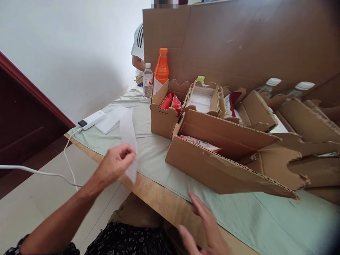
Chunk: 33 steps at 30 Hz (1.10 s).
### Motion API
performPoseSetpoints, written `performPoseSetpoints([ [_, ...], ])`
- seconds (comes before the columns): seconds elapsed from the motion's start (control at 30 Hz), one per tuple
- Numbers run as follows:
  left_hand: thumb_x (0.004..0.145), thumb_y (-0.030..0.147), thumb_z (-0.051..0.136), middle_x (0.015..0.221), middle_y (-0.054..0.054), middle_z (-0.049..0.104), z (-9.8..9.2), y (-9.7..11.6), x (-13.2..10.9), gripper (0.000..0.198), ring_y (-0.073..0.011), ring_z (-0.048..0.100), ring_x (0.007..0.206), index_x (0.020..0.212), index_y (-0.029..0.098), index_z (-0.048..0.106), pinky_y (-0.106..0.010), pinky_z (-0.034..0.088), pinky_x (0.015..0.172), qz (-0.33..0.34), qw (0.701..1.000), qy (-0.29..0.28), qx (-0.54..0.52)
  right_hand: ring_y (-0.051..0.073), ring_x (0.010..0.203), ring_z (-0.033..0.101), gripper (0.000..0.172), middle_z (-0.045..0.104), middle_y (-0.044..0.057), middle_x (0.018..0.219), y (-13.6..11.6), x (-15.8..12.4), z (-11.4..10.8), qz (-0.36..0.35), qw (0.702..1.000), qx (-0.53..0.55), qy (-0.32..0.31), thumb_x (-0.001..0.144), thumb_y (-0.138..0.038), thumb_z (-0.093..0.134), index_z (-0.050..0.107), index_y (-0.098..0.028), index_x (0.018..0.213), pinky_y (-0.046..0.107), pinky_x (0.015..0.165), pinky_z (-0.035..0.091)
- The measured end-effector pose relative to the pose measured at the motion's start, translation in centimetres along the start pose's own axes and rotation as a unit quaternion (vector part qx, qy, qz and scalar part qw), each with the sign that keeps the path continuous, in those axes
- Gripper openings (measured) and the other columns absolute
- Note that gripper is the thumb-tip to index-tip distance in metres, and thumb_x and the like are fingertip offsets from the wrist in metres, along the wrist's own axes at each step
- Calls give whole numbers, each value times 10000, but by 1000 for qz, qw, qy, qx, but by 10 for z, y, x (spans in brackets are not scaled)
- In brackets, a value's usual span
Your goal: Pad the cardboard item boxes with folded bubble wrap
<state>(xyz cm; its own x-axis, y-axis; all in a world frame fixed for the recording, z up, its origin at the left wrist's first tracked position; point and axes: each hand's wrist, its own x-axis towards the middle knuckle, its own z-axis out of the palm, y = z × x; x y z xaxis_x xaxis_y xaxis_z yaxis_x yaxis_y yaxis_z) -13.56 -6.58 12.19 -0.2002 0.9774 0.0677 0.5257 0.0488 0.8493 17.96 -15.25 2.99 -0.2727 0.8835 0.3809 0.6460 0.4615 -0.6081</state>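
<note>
A thin white tissue (128, 132) hangs from the closed fingers of my left hand (117, 164), over the table's front left edge. Its lower end dangles below the hand. More folded white tissue (111, 120) lies on the cloth just behind. My right hand (205, 226) is at the bottom of the view near the table edge, thumb and fingers apart, with nothing in it. Beyond it stands a long open cardboard box (212, 166) with a printed packet (200, 143) inside.
Several cardboard boxes hold red packets (171, 102) and white sheets (200, 99). A water bottle (148, 81) and an orange bottle (162, 67) stand behind. A white power bank (91, 119) with a cable (66, 152) lies at left. Another person (138, 49) is behind the cardboard panel (225, 42).
</note>
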Motion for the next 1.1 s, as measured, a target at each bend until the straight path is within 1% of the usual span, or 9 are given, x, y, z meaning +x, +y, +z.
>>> performPoseSetpoints([
  [0.1,833,420,636,683,6,642,49,19,-37,240,-136,599,611,770,188,640,-238,471,566,-50,980,-124,-150,321,1273,675,875,572,146,1543,-33,23,32,78,989,115,-46,914,-389,703,262,-242,1656,469,1003,605],
  [0.2,919,448,615,864,-57,754,77,27,-60,283,-190,723,785,910,179,701,-302,580,716,-33,953,-220,-207,287,1116,743,665,701,162,1360,-31,32,41,170,973,155,21,969,-445,613,443,-186,1557,419,901,625],
  [0.33,950,291,611,1100,-111,774,74,14,-62,171,-245,722,1054,1014,187,731,-411,579,951,143,980,-128,-49,314,1100,722,638,704,167,1333,5,19,3,255,952,69,155,924,-576,626,595,-168,1413,470,946,580],
  [0.43,952,200,593,1192,-140,742,72,-5,-52,153,-275,681,1147,1021,177,728,-466,568,995,241,964,-74,85,298,1020,721,672,715,141,1300,34,2,-38,296,942,2,160,878,-613,655,614,-196,1404,489,953,554],
  [0.57,984,195,567,1257,-155,717,83,-23,-44,179,-334,633,1236,1084,166,713,-542,559,1013,309,929,-100,179,292,915,715,710,733,150,1216,61,-19,-75,336,923,-91,164,862,-573,670,575,-180,1445,465,819,562],
  [0.77,1000,192,569,1310,-159,691,96,-17,-47,186,-329,631,1240,1142,172,687,-553,555,1022,339,918,-94,184,292,988,693,443,732,149,1177,45,-24,-76,166,927,-245,231,972,-317,622,593,-188,1396,496,890,553],
  [0.87,992,184,576,1366,-152,671,110,-3,-52,212,-339,579,1319,1171,174,689,-557,527,1078,373,900,-130,185,293,1137,668,326,726,136,1235,16,-2,-45,54,966,-215,131,998,-219,577,628,-203,1319,477,955,549],
  [0.97,978,193,594,1435,-144,647,125,0,-55,311,-349,544,1379,1278,176,670,-594,454,1169,394,871,-209,209,322,1303,596,302,669,128,1402,4,13,-16,28,979,-202,-7,1022,-225,516,664,-201,1285,493,1000,525],
  [1.1,995,241,588,1546,-126,577,117,-19,-51,388,-340,470,1477,1378,192,618,-597,404,1224,389,855,-277,203,316,1372,560,359,645,109,1462,25,-17,-27,61,968,-242,-20,1081,-329,438,647,-206,1347,496,1029,496],
])
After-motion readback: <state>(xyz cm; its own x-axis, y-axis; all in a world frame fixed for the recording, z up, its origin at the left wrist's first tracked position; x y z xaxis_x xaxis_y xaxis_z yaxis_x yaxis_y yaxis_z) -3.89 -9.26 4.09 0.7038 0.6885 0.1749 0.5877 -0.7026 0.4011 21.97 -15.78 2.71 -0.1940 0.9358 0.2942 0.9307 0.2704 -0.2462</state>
